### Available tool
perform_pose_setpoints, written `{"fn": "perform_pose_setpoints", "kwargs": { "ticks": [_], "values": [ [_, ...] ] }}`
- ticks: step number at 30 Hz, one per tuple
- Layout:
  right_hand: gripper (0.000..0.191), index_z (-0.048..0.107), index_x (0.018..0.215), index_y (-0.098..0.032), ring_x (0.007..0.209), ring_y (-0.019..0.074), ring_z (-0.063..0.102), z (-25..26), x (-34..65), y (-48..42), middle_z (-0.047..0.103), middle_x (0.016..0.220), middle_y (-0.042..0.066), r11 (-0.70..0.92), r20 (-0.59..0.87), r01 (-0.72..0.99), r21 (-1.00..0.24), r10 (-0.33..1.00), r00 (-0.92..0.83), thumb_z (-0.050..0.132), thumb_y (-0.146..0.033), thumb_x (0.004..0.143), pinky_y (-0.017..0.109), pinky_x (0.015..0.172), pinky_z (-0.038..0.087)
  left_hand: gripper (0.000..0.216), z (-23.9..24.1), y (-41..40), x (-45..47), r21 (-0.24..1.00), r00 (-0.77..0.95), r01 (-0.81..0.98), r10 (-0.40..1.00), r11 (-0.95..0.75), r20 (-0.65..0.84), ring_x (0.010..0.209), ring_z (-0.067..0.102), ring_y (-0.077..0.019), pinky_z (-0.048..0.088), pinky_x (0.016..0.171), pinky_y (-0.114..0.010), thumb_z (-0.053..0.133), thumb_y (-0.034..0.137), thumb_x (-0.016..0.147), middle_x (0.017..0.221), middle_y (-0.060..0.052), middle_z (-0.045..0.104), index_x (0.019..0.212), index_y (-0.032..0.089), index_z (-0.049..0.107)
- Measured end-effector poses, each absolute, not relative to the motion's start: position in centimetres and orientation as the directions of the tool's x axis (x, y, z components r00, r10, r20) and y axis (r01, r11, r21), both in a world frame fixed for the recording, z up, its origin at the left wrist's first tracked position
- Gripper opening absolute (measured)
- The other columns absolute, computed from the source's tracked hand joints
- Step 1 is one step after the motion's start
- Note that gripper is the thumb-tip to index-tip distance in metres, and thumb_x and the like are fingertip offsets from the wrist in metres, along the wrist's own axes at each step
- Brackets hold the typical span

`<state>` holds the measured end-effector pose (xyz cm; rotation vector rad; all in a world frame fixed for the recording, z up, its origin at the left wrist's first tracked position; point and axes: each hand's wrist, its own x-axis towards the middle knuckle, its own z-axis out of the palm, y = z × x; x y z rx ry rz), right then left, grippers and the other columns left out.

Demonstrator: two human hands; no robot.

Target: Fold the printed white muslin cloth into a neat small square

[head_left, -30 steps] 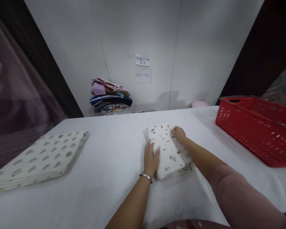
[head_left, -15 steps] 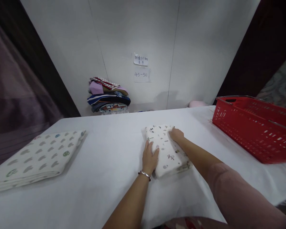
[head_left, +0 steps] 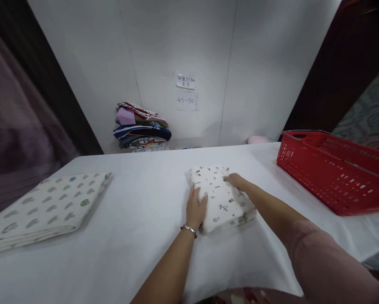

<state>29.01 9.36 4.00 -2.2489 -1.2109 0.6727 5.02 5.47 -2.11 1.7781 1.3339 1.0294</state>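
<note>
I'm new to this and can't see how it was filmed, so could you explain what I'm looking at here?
There is no machine here: these are a person's own bare hands, seen by a camera worn on the head, looking forward and down. The left hand lies spread along the near left side of a folded, printed white cloth; the right hand touches its right side, though its grip is unclear. The cloth rests on a white-covered table, with another folded cloth at left and a red basket at right.
</note>
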Motion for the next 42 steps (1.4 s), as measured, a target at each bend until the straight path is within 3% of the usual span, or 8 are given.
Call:
{"fn": "perform_pose_setpoints", "kwargs": {
  "ticks": [8, 12, 16, 21, 25, 29, 36, 42],
  "values": [
    [0.040, 0.066, 0.090, -0.010, 0.081, 0.0240, 0.060, 3.9, 32.2, 6.6, 0.066, 0.090, 0.015, -0.520, -0.203, 0.548, -0.655, 0.820, 0.536, 0.059, -0.046, 0.076, 0.028, 0.063, 0.044, 0.050, -1.9, 4.8, 5.4, 0.885, 0.281, 0.366, 0.941, -0.289, 0.191, 0.136, 0.026, -0.0208, 0.028, 0.111, -0.035, 0.051, 0.044, 0.084, 0.149, -0.005, 0.026, 0.128, 0.021, 0.048],
    [0.053, 0.060, 0.115, -0.016, 0.085, 0.0222, 0.061, 4.0, 32.7, 4.9, 0.063, 0.109, 0.013, -0.494, -0.250, 0.507, -0.707, 0.844, 0.474, 0.058, -0.053, 0.077, 0.028, 0.065, 0.046, 0.049, -1.5, 4.6, 5.4, 0.872, 0.299, 0.391, 0.937, -0.293, 0.181, 0.135, 0.028, -0.0206, 0.026, 0.112, -0.036, 0.051, 0.041, 0.084, 0.148, -0.005, 0.030, 0.128, 0.020, 0.048],
    [0.076, 0.035, 0.139, -0.024, 0.082, 0.0205, 0.062, 4.3, 32.8, 3.2, 0.062, 0.113, 0.011, -0.460, -0.328, 0.401, -0.792, 0.875, 0.357, 0.067, -0.043, 0.072, 0.031, 0.067, 0.050, 0.049, -1.1, 4.4, 5.5, 0.874, 0.287, 0.398, 0.943, -0.280, 0.171, 0.135, 0.029, -0.0203, 0.025, 0.113, -0.036, 0.053, 0.040, 0.083, 0.147, -0.006, 0.030, 0.127, 0.019, 0.049],
    [0.070, 0.035, 0.140, -0.018, 0.086, 0.0192, 0.062, 3.2, 31.9, 2.8, 0.062, 0.112, 0.012, -0.378, -0.204, 0.424, -0.823, 0.893, 0.402, 0.062, -0.024, 0.076, 0.030, 0.075, 0.050, 0.047, -1.2, 4.5, 5.5, 0.882, 0.257, 0.389, 0.951, -0.264, 0.172, 0.134, 0.030, -0.0202, 0.025, 0.113, -0.037, 0.054, 0.038, 0.082, 0.147, -0.007, 0.032, 0.125, 0.019, 0.051],
    [0.066, 0.037, 0.139, -0.016, 0.095, 0.0211, 0.061, 2.6, 31.4, 3.7, 0.059, 0.118, 0.013, -0.374, -0.142, 0.436, -0.818, 0.867, 0.478, 0.061, -0.026, 0.078, 0.031, 0.084, 0.047, 0.045, -1.7, 4.8, 5.4, 0.889, 0.248, 0.365, 0.949, -0.276, 0.193, 0.134, 0.031, -0.0211, 0.026, 0.113, -0.038, 0.054, 0.037, 0.083, 0.146, -0.008, 0.033, 0.123, 0.018, 0.052],
    [0.080, 0.036, 0.140, -0.019, 0.102, 0.0255, 0.058, 2.9, 32.5, 3.5, 0.053, 0.127, 0.015, -0.420, -0.209, 0.414, -0.808, 0.860, 0.465, 0.072, -0.034, 0.070, 0.034, 0.085, 0.047, 0.044, -1.8, 4.7, 5.3, 0.866, 0.260, 0.376, 0.934, -0.331, 0.244, 0.134, 0.032, -0.0228, 0.030, 0.111, -0.040, 0.054, 0.037, 0.083, 0.145, -0.010, 0.033, 0.122, 0.017, 0.053],
    [0.087, 0.024, 0.144, -0.024, 0.097, 0.0199, 0.060, 3.6, 34.4, 0.2, 0.052, 0.129, 0.012, -0.410, -0.356, 0.198, -0.890, 0.898, 0.259, 0.071, -0.036, 0.072, 0.029, 0.079, 0.050, 0.041, -0.1, 2.1, 5.6, 0.601, 0.462, 0.410, 0.724, -0.686, 0.512, 0.133, 0.032, -0.0245, 0.030, 0.109, -0.045, 0.053, 0.042, 0.084, 0.143, -0.010, 0.037, 0.118, 0.019, 0.054],
    [0.086, 0.023, 0.145, -0.020, 0.079, 0.0153, 0.059, 4.0, 33.9, -3.4, 0.063, 0.100, 0.007, -0.353, -0.289, 0.299, -0.887, 0.927, 0.238, 0.070, -0.029, 0.073, 0.024, 0.068, 0.048, 0.053, 0.2, -0.8, 5.0, 0.404, 0.634, 0.461, 0.612, -0.790, 0.473, 0.134, 0.028, -0.0284, 0.024, 0.109, -0.052, 0.060, 0.048, 0.078, 0.144, -0.011, 0.035, 0.122, 0.020, 0.050]
  ]
}}
